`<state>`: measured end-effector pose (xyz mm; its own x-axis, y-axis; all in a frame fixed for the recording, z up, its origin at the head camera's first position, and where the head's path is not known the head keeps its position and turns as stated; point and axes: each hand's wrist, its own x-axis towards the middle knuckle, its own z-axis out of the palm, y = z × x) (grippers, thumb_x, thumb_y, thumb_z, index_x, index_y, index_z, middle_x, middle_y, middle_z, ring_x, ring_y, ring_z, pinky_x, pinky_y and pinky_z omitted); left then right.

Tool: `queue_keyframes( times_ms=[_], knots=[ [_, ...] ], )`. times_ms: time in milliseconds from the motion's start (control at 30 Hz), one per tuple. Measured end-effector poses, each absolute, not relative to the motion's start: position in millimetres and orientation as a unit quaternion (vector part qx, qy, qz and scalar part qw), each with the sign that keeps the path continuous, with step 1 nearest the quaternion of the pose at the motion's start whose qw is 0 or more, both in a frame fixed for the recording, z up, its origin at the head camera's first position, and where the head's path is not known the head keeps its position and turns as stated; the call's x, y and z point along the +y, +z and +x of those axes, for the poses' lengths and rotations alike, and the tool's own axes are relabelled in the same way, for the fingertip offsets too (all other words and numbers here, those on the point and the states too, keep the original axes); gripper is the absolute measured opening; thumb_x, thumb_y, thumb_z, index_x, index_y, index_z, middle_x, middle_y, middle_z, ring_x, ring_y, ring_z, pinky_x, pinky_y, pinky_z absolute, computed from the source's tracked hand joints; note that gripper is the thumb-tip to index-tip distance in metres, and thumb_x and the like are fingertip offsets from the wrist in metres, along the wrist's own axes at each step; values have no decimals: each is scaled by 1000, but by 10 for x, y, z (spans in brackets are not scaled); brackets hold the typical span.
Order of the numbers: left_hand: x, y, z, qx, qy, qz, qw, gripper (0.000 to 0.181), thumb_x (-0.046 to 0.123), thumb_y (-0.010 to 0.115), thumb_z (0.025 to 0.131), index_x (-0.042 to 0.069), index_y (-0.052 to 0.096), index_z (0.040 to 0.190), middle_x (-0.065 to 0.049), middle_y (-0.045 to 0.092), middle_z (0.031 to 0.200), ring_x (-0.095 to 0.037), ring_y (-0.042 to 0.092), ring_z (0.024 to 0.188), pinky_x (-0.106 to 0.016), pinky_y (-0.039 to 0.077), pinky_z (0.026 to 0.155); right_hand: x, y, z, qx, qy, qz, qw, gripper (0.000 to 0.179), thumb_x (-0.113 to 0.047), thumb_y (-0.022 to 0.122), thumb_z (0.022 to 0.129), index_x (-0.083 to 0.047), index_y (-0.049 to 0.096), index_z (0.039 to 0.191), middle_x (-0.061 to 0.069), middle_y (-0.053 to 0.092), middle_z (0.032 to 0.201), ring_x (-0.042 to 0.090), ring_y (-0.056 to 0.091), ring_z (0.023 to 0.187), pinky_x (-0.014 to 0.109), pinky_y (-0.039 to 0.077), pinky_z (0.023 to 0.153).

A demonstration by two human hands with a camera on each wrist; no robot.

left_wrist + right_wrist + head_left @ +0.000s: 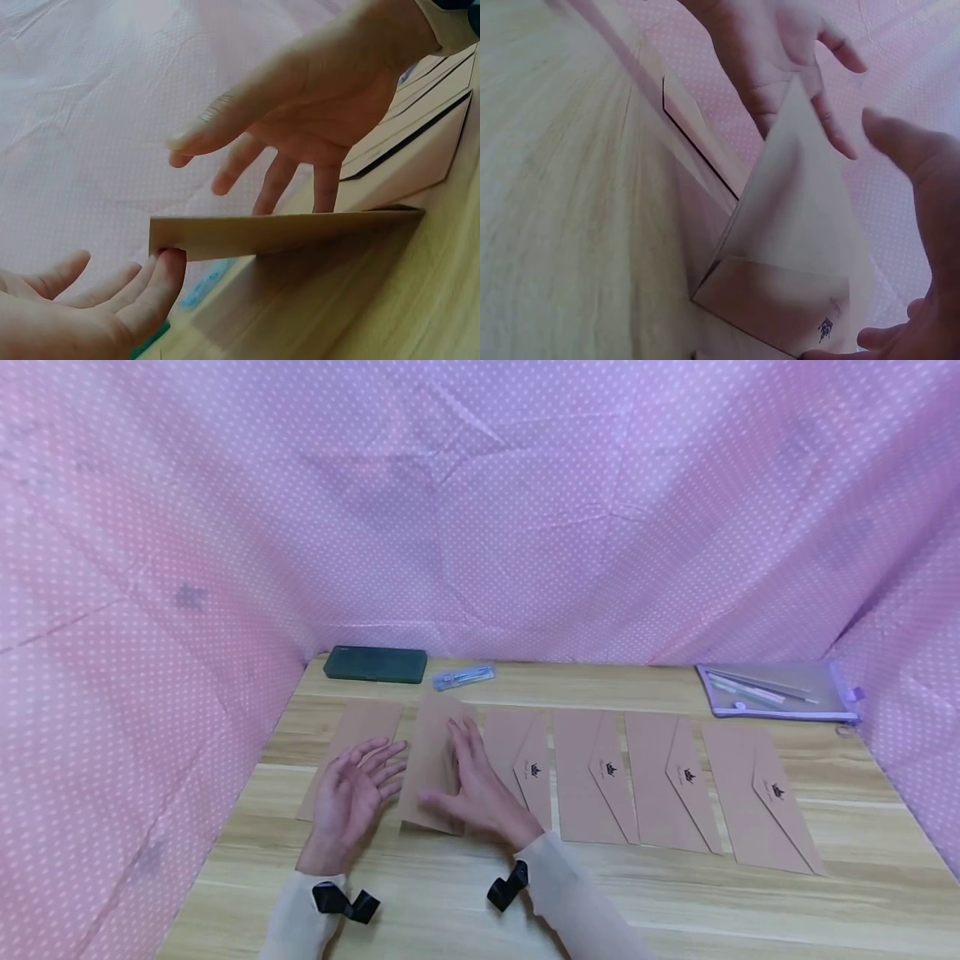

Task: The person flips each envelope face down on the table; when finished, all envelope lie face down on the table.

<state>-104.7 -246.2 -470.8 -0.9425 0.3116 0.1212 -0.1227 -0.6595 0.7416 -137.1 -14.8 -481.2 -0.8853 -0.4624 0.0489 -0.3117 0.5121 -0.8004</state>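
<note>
A brown paper envelope [430, 752] is tilted between the two hands, its left edge lifted off the table. In the left wrist view, the fingertips of my left hand [90, 315] touch that raised edge from below; the fingers are extended and the palm is turned up. My right hand [483, 793] is spread over the envelope's right part, with fingers reaching to its far side. The right wrist view shows the envelope's flap [780, 300] with a small dark crown print. Left of it lies another brown envelope [366, 720], partly hidden by my left hand.
Several brown envelopes [581, 777] with crown-printed flaps lie in a row to the right. At the back are a dark green case [375, 664], a small blue packet [463, 677] and a purple-edged zip pouch [772, 689] of pens. A pink dotted cloth [480, 527] hangs behind.
</note>
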Motion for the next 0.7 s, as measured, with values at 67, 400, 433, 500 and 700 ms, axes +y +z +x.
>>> queue_keyframes(
  times_ms=[67, 400, 433, 500, 700],
  knots=[
    [-2446, -4688, -1049, 387, 903, 140, 123, 58, 29, 1, 109, 6, 44, 141, -11, 58, 144, -27, 59, 127, -37, 53, 101, -154, -4804, -1372, 864, -442, -226, 86, 110, -68, 66, 83, -31, -3, 162, 12, -10, 170, 39, 14, 155, 62, 36, 114],
    [-2333, -4652, -1105, 374, 886, 236, 141, 66, 34, -8, 105, 6, 28, 153, -12, 46, 155, -32, 51, 136, -45, 45, 112, -115, -4788, -1392, 846, -469, -231, 106, 103, -77, 55, 84, -40, -6, 159, 10, -12, 170, 42, 14, 155, 68, 35, 113],
    [-2321, -4655, -1107, 377, 882, 244, 142, 67, 35, -8, 105, 5, 25, 154, -12, 44, 156, -32, 50, 137, -45, 45, 113, -111, -4788, -1396, 844, -472, -231, 109, 102, -78, 53, 84, -42, -6, 159, 10, -12, 170, 42, 14, 155, 68, 35, 112],
    [-2295, -4655, -1113, 382, 877, 254, 145, 68, 38, -9, 104, 6, 21, 156, -11, 43, 157, -33, 48, 139, -45, 44, 114, -107, -4791, -1407, 841, -477, -231, 111, 100, -79, 51, 84, -44, -7, 158, 11, -12, 170, 43, 14, 154, 69, 34, 112],
    [-2214, -4642, -1123, 386, 872, 261, 151, 70, 43, -9, 103, 8, 18, 157, -9, 41, 158, -32, 48, 139, -43, 45, 112, -102, -4792, -1427, 837, -486, -227, 114, 100, -82, 48, 83, -45, -6, 158, 11, -12, 170, 45, 12, 154, 72, 32, 111]
  ],
)
